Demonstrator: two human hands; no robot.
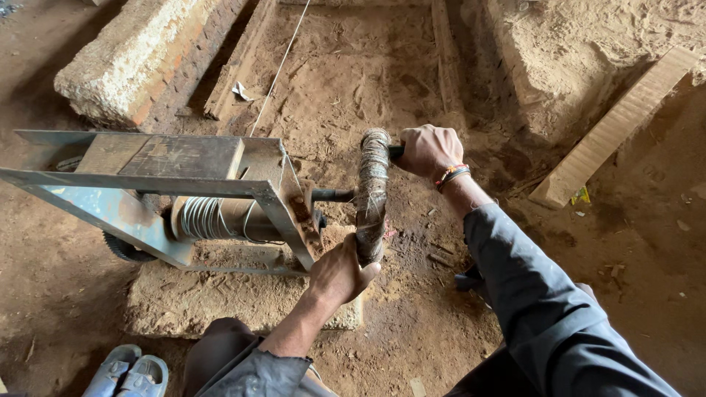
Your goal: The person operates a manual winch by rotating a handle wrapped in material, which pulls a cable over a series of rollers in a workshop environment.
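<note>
A metal winch frame (140,184) stands on a stone slab (184,301), with thin wire wound on its drum (213,218). A cord-wrapped crank wheel (373,187) sits on the axle at the frame's right end. My left hand (340,273) grips the lower rim of the crank wheel. My right hand (428,151) is closed around the dark handle at the wheel's top. A thin wire line (276,77) runs from the drum away over the dirt.
A brick-and-plaster block (140,59) lies at the upper left, wooden planks (239,62) border a sandy pit, and a ribbed board (614,125) leans at the right. Pale sandals (129,371) rest at the bottom left on the dirt floor.
</note>
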